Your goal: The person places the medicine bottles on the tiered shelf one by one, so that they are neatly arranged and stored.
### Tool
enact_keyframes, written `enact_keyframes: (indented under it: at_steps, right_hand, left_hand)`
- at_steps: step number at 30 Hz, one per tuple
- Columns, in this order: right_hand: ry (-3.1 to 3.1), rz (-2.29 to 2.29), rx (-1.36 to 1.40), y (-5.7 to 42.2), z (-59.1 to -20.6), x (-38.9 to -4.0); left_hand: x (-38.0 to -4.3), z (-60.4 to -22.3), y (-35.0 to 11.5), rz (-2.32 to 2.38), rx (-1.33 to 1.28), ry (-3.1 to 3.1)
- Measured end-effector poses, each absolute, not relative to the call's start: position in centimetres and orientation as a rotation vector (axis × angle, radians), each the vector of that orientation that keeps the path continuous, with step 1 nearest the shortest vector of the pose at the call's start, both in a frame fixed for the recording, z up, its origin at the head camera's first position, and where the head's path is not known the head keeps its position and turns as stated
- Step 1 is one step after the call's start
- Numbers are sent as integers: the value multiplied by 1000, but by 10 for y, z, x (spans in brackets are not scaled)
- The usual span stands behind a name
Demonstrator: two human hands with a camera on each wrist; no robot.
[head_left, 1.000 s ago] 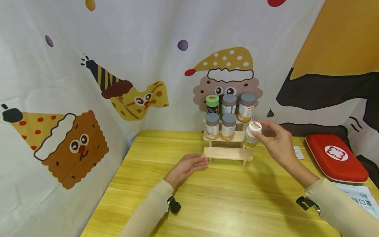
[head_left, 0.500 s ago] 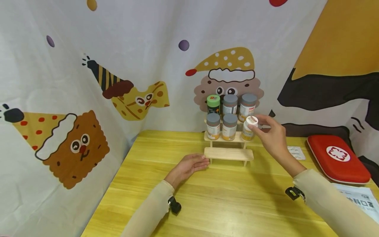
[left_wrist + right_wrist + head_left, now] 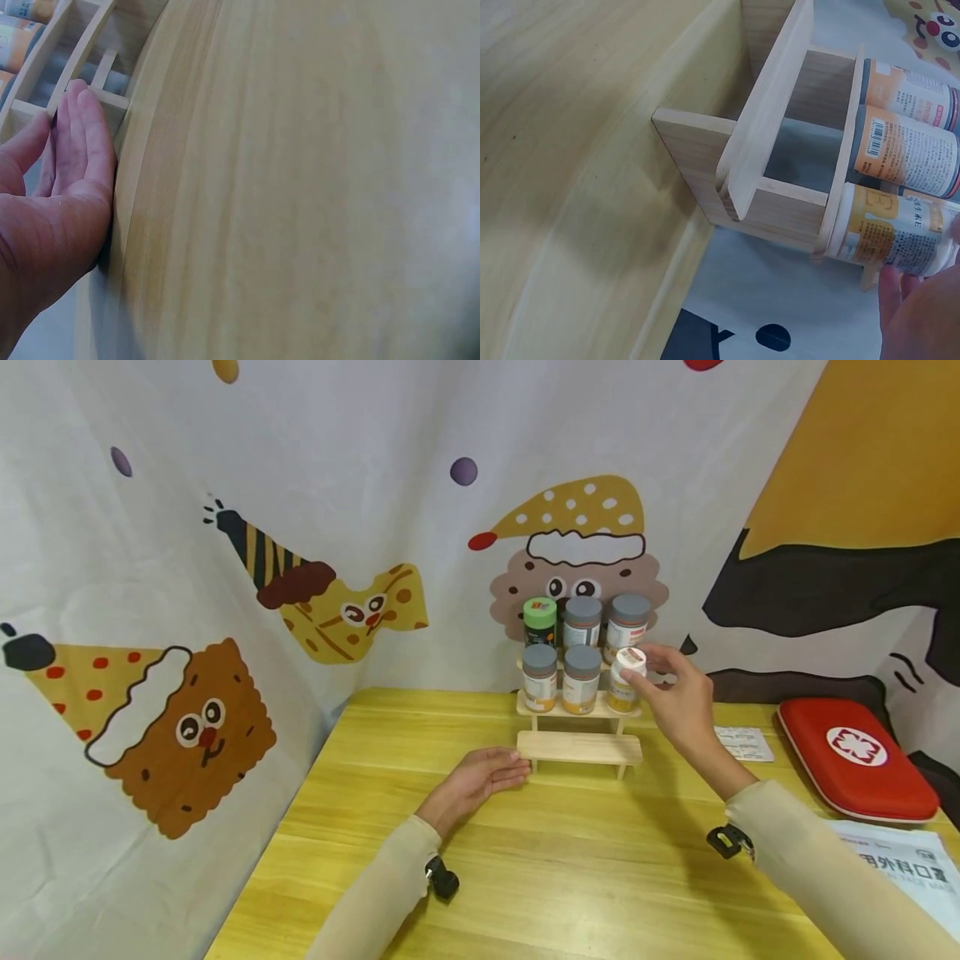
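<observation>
My right hand (image 3: 678,693) pinches a white-capped pill bottle (image 3: 622,681) by its upper part. In the right wrist view the base of this bottle (image 3: 889,229) meets the middle step of the wooden tiered rack (image 3: 579,747). Two grey-capped bottles (image 3: 540,679) stand left of it on that step. The top step holds a green-capped bottle (image 3: 540,622) and two more grey-capped ones (image 3: 628,620). My left hand (image 3: 480,777) touches the left end of the rack's bottom step, fingers straight; the left wrist view shows these fingers (image 3: 75,142) against the rack's side.
To the right lie a red zip case (image 3: 855,758) with a white emblem, a blister pack (image 3: 744,743) and a printed packet (image 3: 900,864). A patterned cloth (image 3: 390,468) hangs behind the wooden table (image 3: 525,877).
The right hand has carried the white-capped bottle left and onto the right end of the middle step. More of the blister pack shows. The left hand stays in place.
</observation>
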State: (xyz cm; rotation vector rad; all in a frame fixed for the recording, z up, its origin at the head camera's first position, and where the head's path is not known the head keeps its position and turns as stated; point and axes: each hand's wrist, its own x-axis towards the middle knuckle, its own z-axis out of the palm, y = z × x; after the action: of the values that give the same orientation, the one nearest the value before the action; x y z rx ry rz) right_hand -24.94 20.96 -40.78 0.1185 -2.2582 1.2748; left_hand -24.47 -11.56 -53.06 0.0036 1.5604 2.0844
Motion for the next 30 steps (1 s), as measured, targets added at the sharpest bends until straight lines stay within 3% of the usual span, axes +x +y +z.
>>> enact_keyframes:
  at_steps: [30]
  right_hand:
    - [-2339, 1299, 140, 214, -425, -229]
  left_hand:
    - [-245, -527, -115, 2100, 3, 1546]
